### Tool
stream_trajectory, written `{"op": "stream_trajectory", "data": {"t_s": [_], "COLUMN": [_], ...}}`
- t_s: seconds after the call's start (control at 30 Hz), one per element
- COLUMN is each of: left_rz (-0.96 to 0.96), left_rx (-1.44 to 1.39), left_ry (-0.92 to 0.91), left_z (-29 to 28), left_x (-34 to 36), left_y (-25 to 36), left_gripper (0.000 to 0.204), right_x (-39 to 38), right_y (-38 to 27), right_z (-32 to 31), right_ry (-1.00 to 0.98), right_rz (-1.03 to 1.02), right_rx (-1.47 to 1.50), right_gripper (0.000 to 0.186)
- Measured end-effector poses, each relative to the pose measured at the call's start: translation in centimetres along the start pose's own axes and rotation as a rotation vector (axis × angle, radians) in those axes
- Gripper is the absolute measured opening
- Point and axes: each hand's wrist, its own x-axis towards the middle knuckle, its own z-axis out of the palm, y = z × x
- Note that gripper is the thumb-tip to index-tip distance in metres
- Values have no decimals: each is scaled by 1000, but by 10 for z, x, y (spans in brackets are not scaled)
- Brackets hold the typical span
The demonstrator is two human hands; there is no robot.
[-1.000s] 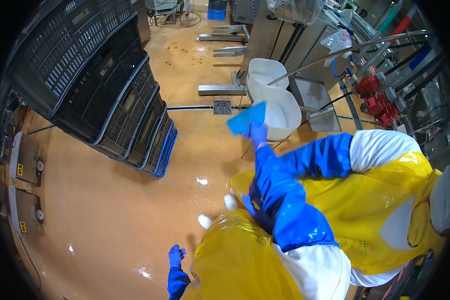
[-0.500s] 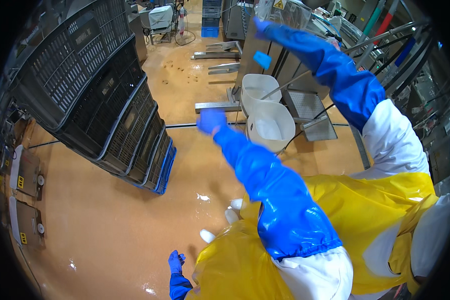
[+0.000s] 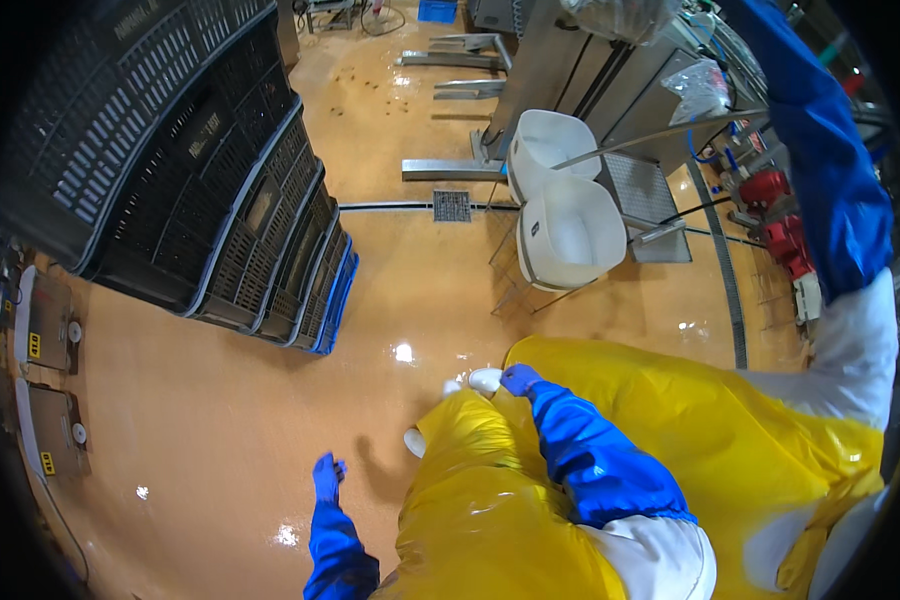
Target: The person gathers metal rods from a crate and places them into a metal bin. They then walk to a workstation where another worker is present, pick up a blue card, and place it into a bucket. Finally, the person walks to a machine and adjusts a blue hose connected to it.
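My left hand (image 3: 328, 478), in a blue glove, hangs beside my yellow apron (image 3: 470, 490), fingers loosely curled but apart and holding nothing. My right hand (image 3: 520, 380), also gloved in blue, is low near the white boots (image 3: 486, 380), with its fingers curled; I cannot make out anything in it. A co-worker in a yellow apron (image 3: 690, 420) stands close at my right, their blue-sleeved arm (image 3: 830, 160) raised and its hand out of view. Ahead are two white tubs (image 3: 568, 245) on thin metal legs.
A tall stack of black crates (image 3: 220, 220) on a blue base stands at the left, beside metal carts (image 3: 55, 430). Steel machinery (image 3: 610, 90), red motors (image 3: 770, 200) and hoses line the right. A drain grate (image 3: 452, 206) and channel cross the wet orange floor.
My right arm has come down from over the tubs to my front. The blue rectangular piece it held earlier is out of sight. The co-worker's arm has swung up and rightward.
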Motion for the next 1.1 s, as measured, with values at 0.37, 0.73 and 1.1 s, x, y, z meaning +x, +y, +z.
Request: {"op": "stream_trajectory", "data": {"t_s": [0.37,0.73,1.1], "left_rz": [247,201,256], "left_rx": [151,294,363], "left_ry": [-462,-437,-573], "left_z": [249,376,593], "left_x": [115,286,551], "left_y": [241,445,610], "left_gripper": [34,33,32], "right_x": [123,393,733], "right_y": [51,-79,2], "right_z": [-26,-223,-326], "right_ry": [-216,122,564], "right_rz": [354,66,223], "right_rx": [418,819,1305], "right_gripper": [39,25,22]}}
